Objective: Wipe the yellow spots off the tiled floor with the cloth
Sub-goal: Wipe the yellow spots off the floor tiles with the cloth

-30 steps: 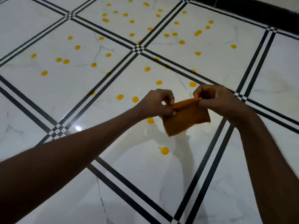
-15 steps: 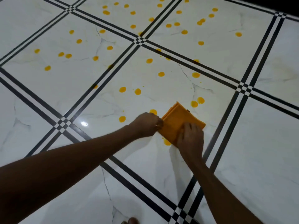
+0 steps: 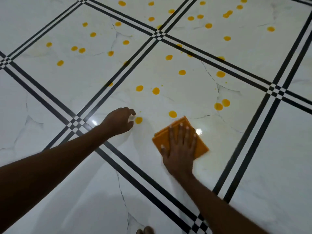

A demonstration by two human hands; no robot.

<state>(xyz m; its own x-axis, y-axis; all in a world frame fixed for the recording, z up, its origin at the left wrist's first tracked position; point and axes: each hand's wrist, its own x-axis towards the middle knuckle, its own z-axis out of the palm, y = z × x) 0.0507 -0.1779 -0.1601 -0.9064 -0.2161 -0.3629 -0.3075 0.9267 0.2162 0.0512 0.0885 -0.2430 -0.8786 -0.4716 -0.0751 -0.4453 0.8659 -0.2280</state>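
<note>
A folded orange cloth [image 3: 201, 146] lies flat on the white tiled floor [image 3: 190, 97]. My right hand [image 3: 179, 149] presses down on it, palm flat and fingers spread. My left hand [image 3: 119, 121] hovers just above the floor to the left, fingers loosely curled and holding nothing, its fingertips beside a yellow spot [image 3: 138, 120]. Another yellow spot [image 3: 172, 114] sits just beyond the cloth's far corner. Several more yellow spots [image 3: 221, 103] are scattered over this tile and the tiles farther away.
Black striped grout bands [image 3: 249, 149] cross the floor in a grid. My toes [image 3: 146, 231] show at the bottom edge. The near tiles under my arms carry no spots.
The cloth went from being held up in both hands to lying on the floor. My left hand let go and moved left; my right hand now lies flat on the cloth.
</note>
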